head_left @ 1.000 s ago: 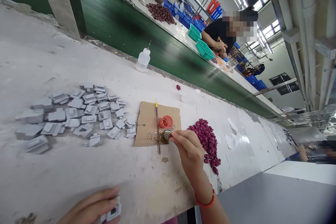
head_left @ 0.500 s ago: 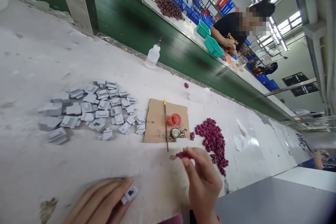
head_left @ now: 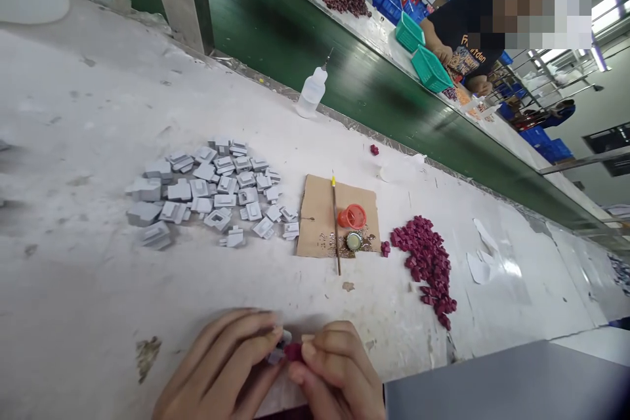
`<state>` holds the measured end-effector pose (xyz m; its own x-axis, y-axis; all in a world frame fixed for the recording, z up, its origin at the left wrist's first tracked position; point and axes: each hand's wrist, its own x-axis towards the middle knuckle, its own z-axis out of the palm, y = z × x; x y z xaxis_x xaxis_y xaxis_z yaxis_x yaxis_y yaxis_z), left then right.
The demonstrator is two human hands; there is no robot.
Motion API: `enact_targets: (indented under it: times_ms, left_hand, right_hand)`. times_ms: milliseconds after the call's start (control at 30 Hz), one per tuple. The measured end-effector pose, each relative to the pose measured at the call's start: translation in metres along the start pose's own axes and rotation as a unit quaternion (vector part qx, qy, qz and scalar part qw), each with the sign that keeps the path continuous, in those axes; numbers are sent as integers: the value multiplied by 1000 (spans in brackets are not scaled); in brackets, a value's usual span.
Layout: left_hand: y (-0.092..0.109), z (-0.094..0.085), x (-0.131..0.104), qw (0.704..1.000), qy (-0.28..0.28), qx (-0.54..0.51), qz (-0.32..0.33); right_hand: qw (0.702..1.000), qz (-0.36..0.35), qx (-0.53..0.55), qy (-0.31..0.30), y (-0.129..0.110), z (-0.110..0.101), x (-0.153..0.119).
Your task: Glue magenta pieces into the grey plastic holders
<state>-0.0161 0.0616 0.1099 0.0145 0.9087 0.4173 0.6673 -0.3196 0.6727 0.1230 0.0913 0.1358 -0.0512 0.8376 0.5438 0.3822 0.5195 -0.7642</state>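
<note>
Low in the head view my left hand (head_left: 224, 364) grips a small grey plastic part (head_left: 274, 356), mostly covered by the fingers. Thumb and fingers of my right hand (head_left: 335, 367) pinch a small maroon piece (head_left: 294, 351), held right against the grey part; whether it sits in the opening I cannot tell. Beyond the hands is a piece of cardboard (head_left: 315, 210) with a thin brush (head_left: 337, 230), a red cup (head_left: 355, 216) and a bottle cap (head_left: 353, 241) on it. Similar grey parts (head_left: 225, 200) lie in a group on the left, and maroon pieces (head_left: 426, 259) are heaped on the right.
A clear squeeze bottle (head_left: 312, 90) with a needle tip stands by the table's far edge. Behind runs a green conveyor belt (head_left: 275, 33). Across it, a co-worker in a dark shirt (head_left: 465, 46) sits near green baskets (head_left: 429, 69). Paper scraps (head_left: 480, 259) lie right.
My right hand has brought the maroon piece left and down to the grey part in my left hand. The two hands now meet. The whole view has shifted somewhat.
</note>
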Motion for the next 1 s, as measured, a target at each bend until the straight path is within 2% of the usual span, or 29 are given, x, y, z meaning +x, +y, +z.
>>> enact_targets:
  times_ms: [633, 833, 1000]
  left_hand:
    - [0, -4, 5, 1000, -15, 17, 10]
    - [-1, -3, 4, 1000, -24, 6, 14]
    - [-3, -2, 1, 1000, -7, 9, 2]
  right_hand:
    - [998, 2, -37, -57, -4, -1, -2]
    - [995, 1, -87, -47, -6, 5, -8]
    - [994, -26, -59, -94, -4, 4, -3]
